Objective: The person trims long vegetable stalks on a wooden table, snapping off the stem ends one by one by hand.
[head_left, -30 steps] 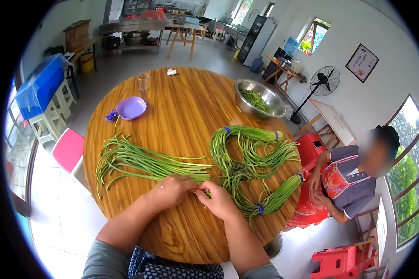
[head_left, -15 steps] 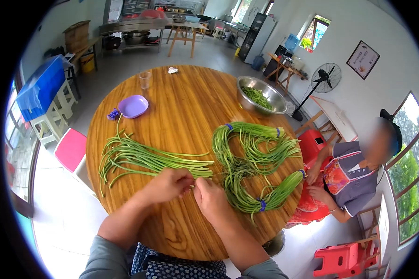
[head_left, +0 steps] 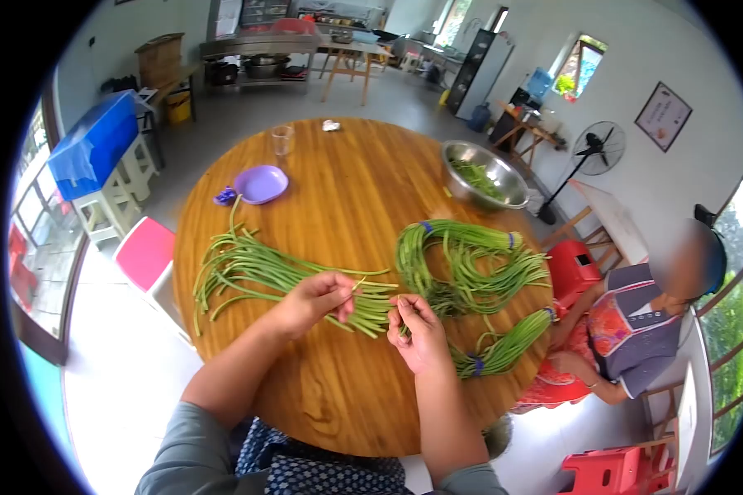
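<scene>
Loose green stems (head_left: 276, 268) lie spread across the left half of the round wooden table (head_left: 330, 396). My left hand (head_left: 318, 299) is over their near edge, thumb and fingers pinched on a thin pale strand that sticks up. Just to the right, my right hand (head_left: 418, 330) has its fingers curled round a short piece of green stem. The two hands are a little apart. Beyond my right hand, bundles of long green stems (head_left: 487, 272) are bound with blue ties. Another tied bundle (head_left: 504, 351) lies nearer the table's right edge.
A steel bowl (head_left: 485, 175) with cut green pieces stands at the back right. A purple dish (head_left: 262, 184), blue ties (head_left: 224, 195), a clear cup (head_left: 282, 140) and crumpled white paper (head_left: 331, 125) are farther back. Another person (head_left: 636, 330) sits at the right.
My hands, close together before, have moved apart and slightly up over the table. The whole view has shifted, so the table appears farther right.
</scene>
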Action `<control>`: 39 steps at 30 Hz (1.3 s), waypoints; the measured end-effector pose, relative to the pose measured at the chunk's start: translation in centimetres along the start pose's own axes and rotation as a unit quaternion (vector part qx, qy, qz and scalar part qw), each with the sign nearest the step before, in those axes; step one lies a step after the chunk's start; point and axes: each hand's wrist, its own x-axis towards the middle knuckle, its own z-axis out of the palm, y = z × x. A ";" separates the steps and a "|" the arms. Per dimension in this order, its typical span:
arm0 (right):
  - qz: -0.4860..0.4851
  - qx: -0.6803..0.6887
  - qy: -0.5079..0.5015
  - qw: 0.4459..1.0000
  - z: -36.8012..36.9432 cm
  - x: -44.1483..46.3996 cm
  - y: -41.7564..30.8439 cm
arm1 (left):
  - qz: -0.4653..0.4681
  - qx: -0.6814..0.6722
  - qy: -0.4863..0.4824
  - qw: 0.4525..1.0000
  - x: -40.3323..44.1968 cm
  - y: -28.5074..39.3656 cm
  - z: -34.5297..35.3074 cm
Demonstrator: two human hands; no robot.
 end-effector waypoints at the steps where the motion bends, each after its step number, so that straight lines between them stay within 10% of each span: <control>1: 0.015 0.003 -0.022 1.000 1.0 -0.3 0.2 | 0.030 0.003 0.043 0.999 0.2 -0.8 0.0; 7: 0.070 0.135 -0.031 0.988 1.9 -0.2 1.7 | 0.091 0.070 0.073 0.991 0.4 -2.6 1.2; 10: 0.061 0.161 -0.013 0.985 2.4 -0.1 1.8 | 0.208 0.349 0.118 0.906 0.1 -2.6 2.1; 39: -0.097 0.334 0.187 0.919 -3.4 1.4 -9.4 | 0.194 0.311 0.155 0.917 -0.6 -1.7 2.5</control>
